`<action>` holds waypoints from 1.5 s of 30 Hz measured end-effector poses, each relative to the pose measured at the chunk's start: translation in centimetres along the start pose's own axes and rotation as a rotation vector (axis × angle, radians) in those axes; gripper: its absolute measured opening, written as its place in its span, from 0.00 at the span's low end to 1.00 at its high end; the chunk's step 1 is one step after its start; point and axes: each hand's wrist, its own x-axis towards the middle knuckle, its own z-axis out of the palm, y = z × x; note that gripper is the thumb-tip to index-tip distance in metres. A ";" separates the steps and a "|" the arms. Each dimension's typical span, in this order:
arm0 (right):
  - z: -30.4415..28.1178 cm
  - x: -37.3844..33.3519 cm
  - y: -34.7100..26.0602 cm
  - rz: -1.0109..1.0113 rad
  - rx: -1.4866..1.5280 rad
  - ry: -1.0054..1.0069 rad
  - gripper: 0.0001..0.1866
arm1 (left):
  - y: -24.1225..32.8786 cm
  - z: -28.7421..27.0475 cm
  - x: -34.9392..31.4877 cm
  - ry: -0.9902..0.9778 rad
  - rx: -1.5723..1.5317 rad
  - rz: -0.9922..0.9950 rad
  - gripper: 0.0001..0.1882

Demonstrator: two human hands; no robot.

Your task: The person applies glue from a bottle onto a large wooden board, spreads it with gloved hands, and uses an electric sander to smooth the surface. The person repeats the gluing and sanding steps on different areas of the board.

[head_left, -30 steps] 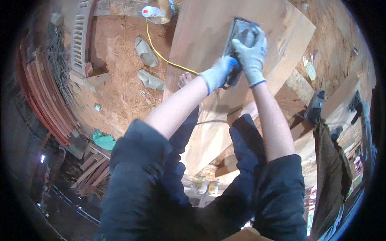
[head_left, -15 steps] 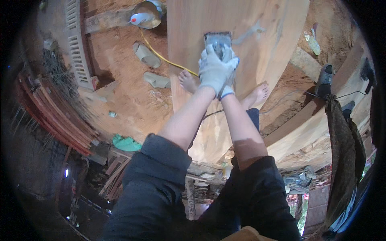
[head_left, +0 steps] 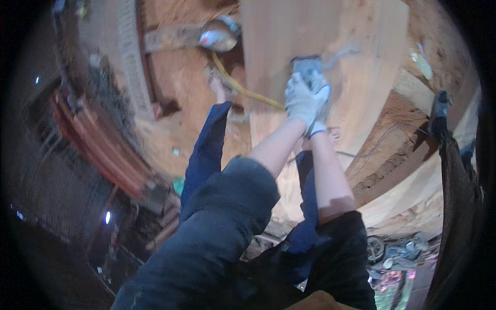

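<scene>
The left hand has its gloved fingers clamped on a sander, whose flat front juts just past the fingertips over a wooden board. The right hand is mostly hidden beneath; its fingers' state cannot be told. Left of the fingers runs a yellow cord; farther ahead-left sits a bucket.

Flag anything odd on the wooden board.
A pale grey, uneven streak marks the wooden board, just right of the handheld tool; it breaks the brown surface. Whether filler or damage, I can't tell.
</scene>
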 end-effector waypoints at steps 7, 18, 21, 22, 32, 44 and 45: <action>0.8 2.3 -0.6 -0.036 0.044 0.099 0.29 | 2.8 -1.6 2.3 -0.028 0.006 0.204 0.49; 4.3 -6.1 0.9 -0.091 -0.252 0.260 0.29 | -6.5 -1.9 -0.3 -0.485 0.126 0.083 0.65; 4.0 -6.8 0.9 -0.192 -0.638 0.257 0.29 | -7.9 -2.0 -0.5 -0.556 0.154 -0.014 0.68; 4.0 -6.6 0.8 -0.232 -0.747 0.253 0.29 | -7.7 -2.1 -0.1 -0.516 0.105 0.018 0.68; 2.1 1.4 -4.7 0.093 0.134 0.068 0.29 | 1.5 -2.6 4.9 -0.476 0.070 0.147 0.61; 2.2 0.4 -4.2 -0.207 -0.752 0.136 0.21 | -0.5 -2.3 5.0 -0.470 0.072 0.156 0.65; 2.0 1.3 -5.0 -0.170 -0.544 0.105 0.21 | 0.8 -1.9 5.5 -0.479 0.109 0.149 0.65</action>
